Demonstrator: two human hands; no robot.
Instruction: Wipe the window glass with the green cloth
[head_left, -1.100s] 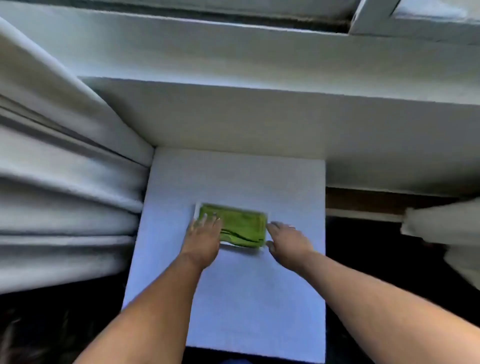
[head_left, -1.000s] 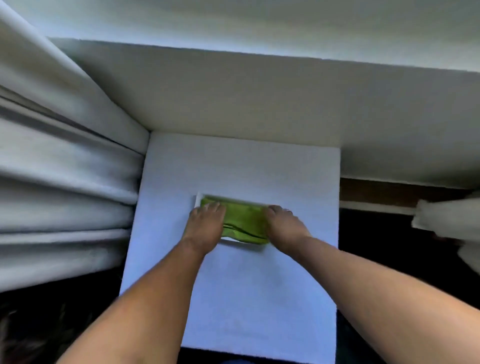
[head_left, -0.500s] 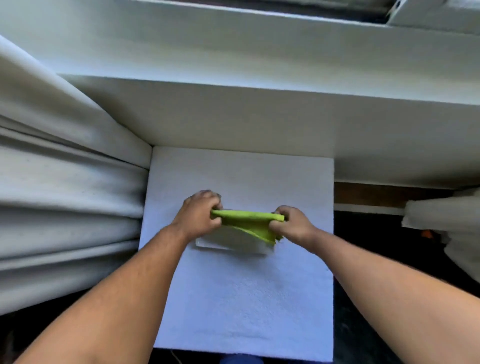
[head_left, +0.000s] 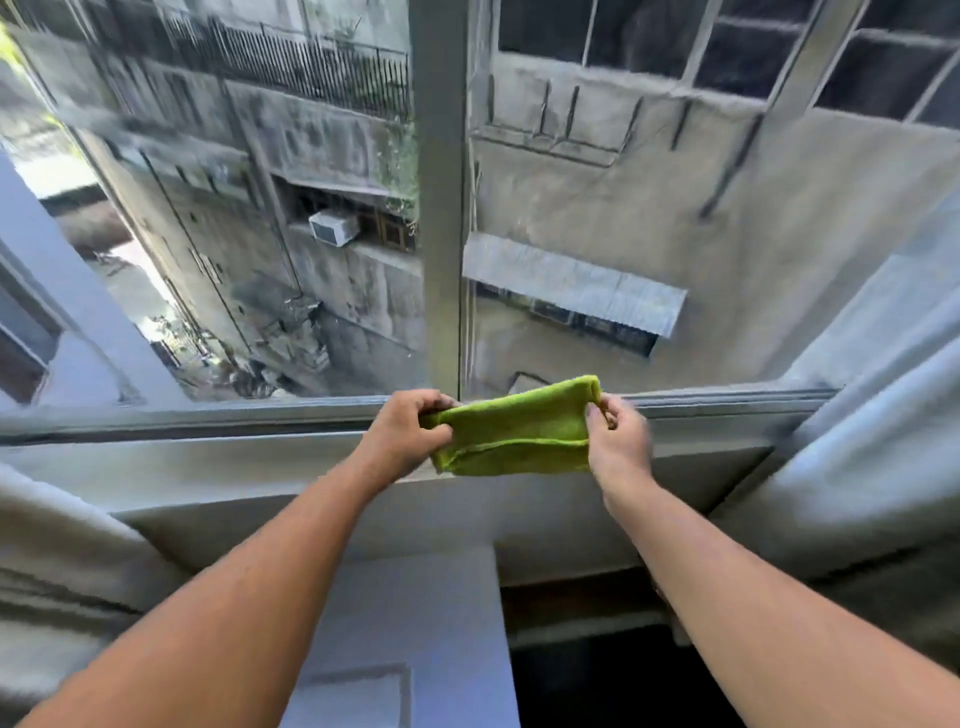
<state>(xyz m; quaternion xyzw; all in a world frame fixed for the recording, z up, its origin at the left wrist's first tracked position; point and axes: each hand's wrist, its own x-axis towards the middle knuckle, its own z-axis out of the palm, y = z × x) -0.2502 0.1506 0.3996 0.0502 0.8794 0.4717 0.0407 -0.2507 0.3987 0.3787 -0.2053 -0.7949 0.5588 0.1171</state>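
The folded green cloth (head_left: 517, 431) hangs stretched between both hands, in the air in front of the window's lower frame. My left hand (head_left: 402, 434) pinches its left end and my right hand (head_left: 615, 441) pinches its right end. The window glass (head_left: 623, 218) fills the upper half of the view, split by a vertical grey mullion (head_left: 439, 197); buildings show through it. The cloth is not touching the glass.
A white window sill (head_left: 208, 467) runs below the frame. White curtains hang at the left (head_left: 57, 561) and right (head_left: 878, 415). A white table top (head_left: 415, 623) lies below my arms, with a small white tray (head_left: 353, 691) on it near the bottom edge.
Both hands gripped the cloth on the table, lifted it off its tray and raised it up to the window. The view tilted up from the table to the glass.
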